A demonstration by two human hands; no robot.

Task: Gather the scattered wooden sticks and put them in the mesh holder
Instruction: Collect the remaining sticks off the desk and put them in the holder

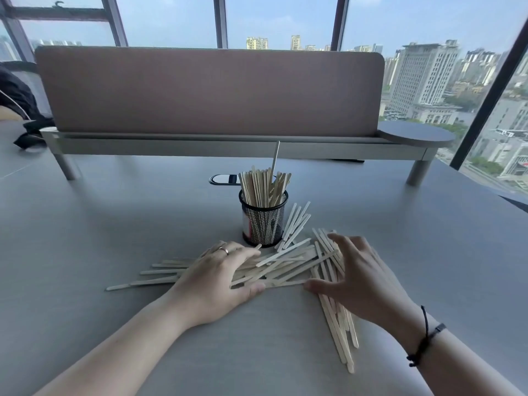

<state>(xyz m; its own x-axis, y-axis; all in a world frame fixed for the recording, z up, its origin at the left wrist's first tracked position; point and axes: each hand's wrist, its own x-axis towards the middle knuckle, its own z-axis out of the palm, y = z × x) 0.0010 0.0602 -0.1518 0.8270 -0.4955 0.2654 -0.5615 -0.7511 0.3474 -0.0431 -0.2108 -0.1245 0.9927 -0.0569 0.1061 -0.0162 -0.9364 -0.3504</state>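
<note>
A black mesh holder [263,222] stands upright on the grey table, filled with several pale wooden sticks that poke out of its top. In front of it lies a loose pile of scattered wooden sticks [288,262]. My left hand [220,277] rests flat on the left part of the pile, fingers spread over the sticks, a ring on one finger. On the right part of the pile my right hand [354,277] is cupped with fingers apart. More sticks [338,330] trail toward me under the right hand. A few sticks [295,224] lean beside the holder's right side.
The grey table [114,224] spreads wide on all sides. A pink desk divider [211,90] on a raised shelf closes off the back. A cable port [224,179] sits behind the holder. Dark cloth [20,101] lies at the far left.
</note>
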